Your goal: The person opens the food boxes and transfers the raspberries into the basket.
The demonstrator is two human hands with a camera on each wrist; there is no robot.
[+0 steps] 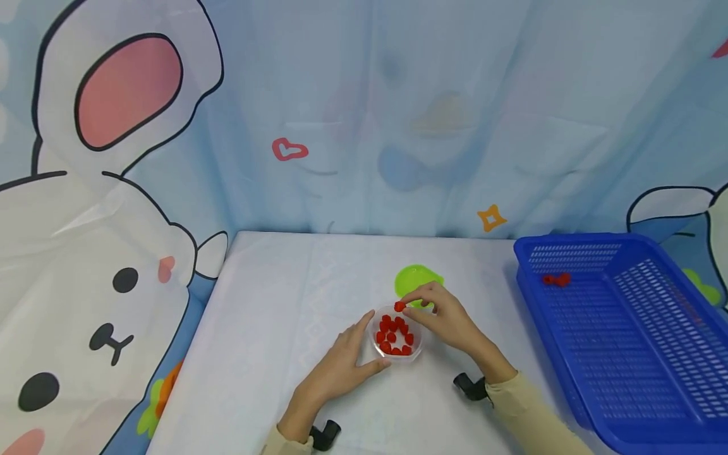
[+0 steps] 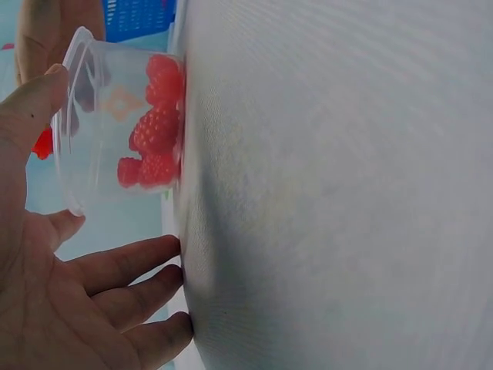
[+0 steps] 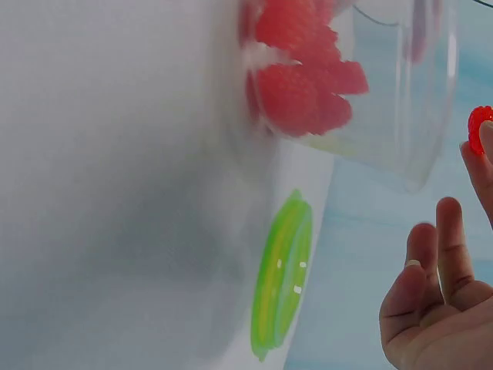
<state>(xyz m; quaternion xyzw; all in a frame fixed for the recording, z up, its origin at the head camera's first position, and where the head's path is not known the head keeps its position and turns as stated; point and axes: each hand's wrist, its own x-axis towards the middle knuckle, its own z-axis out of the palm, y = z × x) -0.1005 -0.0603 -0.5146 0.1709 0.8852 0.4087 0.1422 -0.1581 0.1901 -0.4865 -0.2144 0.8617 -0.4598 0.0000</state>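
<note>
A clear plastic cup [image 1: 419, 340] stands upright on the white-covered table, with several red raspberries [image 2: 158, 127] at its bottom. My left hand [image 1: 344, 360] holds the cup from its left side, thumb and forefinger at opposite parts of the rim; the other fingers are spread, their tips reaching the tabletop in the left wrist view. Above the cup's far edge, my right hand [image 1: 443, 315] pinches a single raspberry [image 3: 479, 127] between thumb and forefinger. A round green lid [image 1: 412, 278] lies behind the cup, partly covered by the right hand.
A large blue plastic basket [image 1: 643, 373] takes up the table's right side, with a few red pieces [image 1: 557, 279] in its far left corner. Behind the table hangs a blue patterned curtain [image 1: 341, 202]. Black devices [image 1: 471, 387] are worn at both wrists.
</note>
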